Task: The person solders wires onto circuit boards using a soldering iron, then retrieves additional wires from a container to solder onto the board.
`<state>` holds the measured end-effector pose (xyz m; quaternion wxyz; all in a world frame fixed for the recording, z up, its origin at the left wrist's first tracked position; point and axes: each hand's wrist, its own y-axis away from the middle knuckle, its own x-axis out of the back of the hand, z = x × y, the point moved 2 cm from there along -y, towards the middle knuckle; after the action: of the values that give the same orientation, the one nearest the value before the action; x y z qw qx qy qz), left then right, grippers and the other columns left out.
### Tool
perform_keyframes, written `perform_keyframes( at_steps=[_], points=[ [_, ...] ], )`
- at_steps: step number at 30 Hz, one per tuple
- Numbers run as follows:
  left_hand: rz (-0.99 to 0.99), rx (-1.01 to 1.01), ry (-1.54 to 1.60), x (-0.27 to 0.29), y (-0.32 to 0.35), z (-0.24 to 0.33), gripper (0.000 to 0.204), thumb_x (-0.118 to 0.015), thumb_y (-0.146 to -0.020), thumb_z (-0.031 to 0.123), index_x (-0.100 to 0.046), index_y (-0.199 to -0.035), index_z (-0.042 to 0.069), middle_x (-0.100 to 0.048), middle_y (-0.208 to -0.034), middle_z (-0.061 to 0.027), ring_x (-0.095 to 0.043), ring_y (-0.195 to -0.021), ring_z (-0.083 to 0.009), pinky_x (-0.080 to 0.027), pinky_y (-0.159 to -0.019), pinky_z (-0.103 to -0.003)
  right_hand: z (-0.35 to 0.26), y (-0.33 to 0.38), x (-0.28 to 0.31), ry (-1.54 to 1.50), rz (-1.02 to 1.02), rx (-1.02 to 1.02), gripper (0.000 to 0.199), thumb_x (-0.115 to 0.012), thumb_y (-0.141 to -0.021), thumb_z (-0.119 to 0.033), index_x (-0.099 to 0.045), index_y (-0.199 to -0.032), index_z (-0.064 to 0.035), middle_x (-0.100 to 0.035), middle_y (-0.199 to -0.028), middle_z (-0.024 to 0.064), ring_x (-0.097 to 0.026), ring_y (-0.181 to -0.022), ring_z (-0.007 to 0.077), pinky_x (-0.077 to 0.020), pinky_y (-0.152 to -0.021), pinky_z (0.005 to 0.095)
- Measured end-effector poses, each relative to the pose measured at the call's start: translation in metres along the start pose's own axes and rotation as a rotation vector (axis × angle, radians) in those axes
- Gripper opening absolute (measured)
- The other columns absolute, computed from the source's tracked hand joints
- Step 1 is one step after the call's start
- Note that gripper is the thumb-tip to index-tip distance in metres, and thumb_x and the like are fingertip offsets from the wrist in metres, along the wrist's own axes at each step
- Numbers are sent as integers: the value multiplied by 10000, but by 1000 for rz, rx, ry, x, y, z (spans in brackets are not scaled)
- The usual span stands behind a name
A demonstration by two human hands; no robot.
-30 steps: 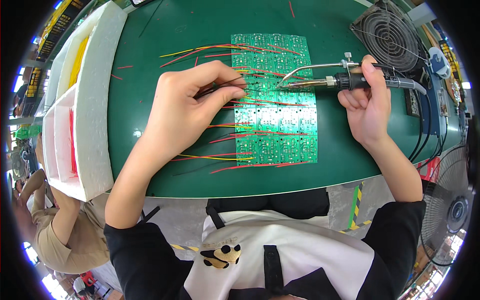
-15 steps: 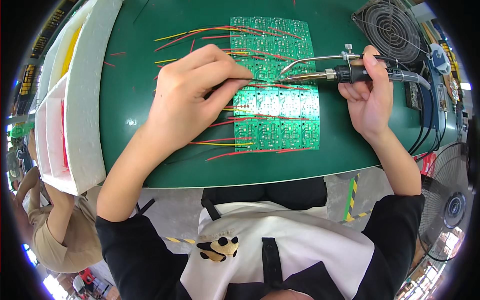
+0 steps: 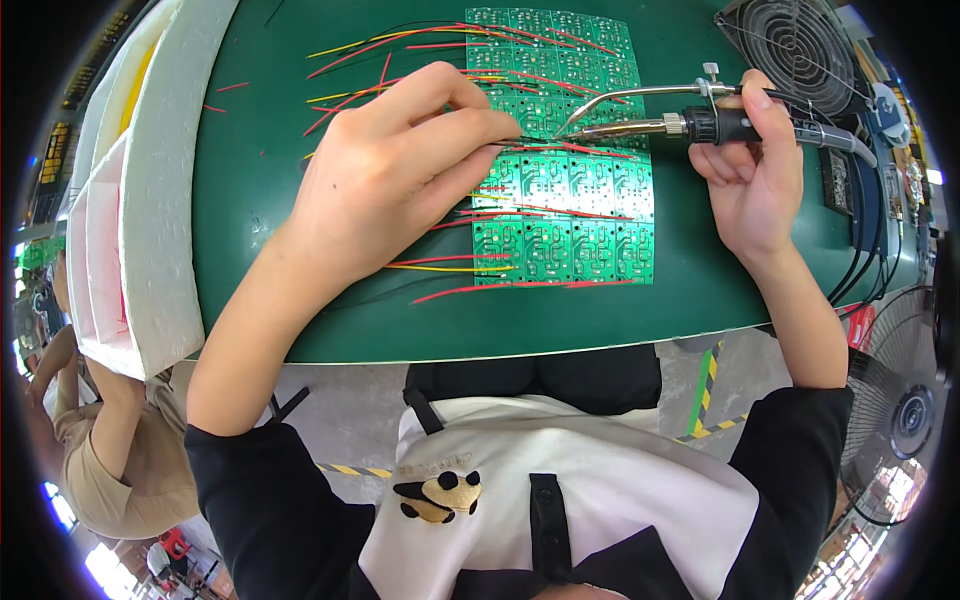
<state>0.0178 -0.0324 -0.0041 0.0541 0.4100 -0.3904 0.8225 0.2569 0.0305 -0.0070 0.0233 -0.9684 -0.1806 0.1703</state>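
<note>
A panel of green circuit boards [image 3: 590, 240] lies on the green tabletop, with red, yellow and black wires across it in rows. My left hand [image 3: 400, 165] is over the panel's left edge, thumb and forefinger pinched on a thin black wire [image 3: 535, 141]. In my right hand [image 3: 752, 185] is a soldering iron [image 3: 710, 126] with a curved metal feed tube [image 3: 630, 91] clamped above it. Its tip and the tube's end meet close to the black wire's end, over the middle of the panel. Whether the tip touches the board I cannot tell.
A white foam bin [image 3: 165, 220] with yellow and red wires stands at the left. At the far right are a square caged fan [image 3: 790, 45] and cables [image 3: 858, 240]. A larger fan [image 3: 905, 410] stands beyond the table's right side. Another person [image 3: 120, 450] sits at the left.
The panel and tabletop appear slightly higher in view. My pinched left hand and the iron in my right have shifted a little to the right and up with them.
</note>
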Motion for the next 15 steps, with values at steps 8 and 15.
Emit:
perform_keyframes(
  at_steps=[8, 15],
  points=[
    [35, 37, 42, -1, 2, -1, 202, -654, -633, -67, -662, -808, 33, -573, -762, -53, -561, -607, -139, -450, -512, -233, 0, 1, -7, 32, 12, 0, 238, -464, -902, -197, -345, -712, -117, -243, -464, -65, -169, -387, 32, -172, -399, 224],
    [4, 89, 4, 0, 3, 3, 238, -664, -613, -60, -675, -825, 47, -582, -772, -37, -564, -602, -127, -459, -506, -229, -1, 1, -7, 33, 9, 6, 253, -459, -899, -181, -311, -703, -121, -264, -461, -52, -186, -388, 35, -183, -392, 223]
  ],
)
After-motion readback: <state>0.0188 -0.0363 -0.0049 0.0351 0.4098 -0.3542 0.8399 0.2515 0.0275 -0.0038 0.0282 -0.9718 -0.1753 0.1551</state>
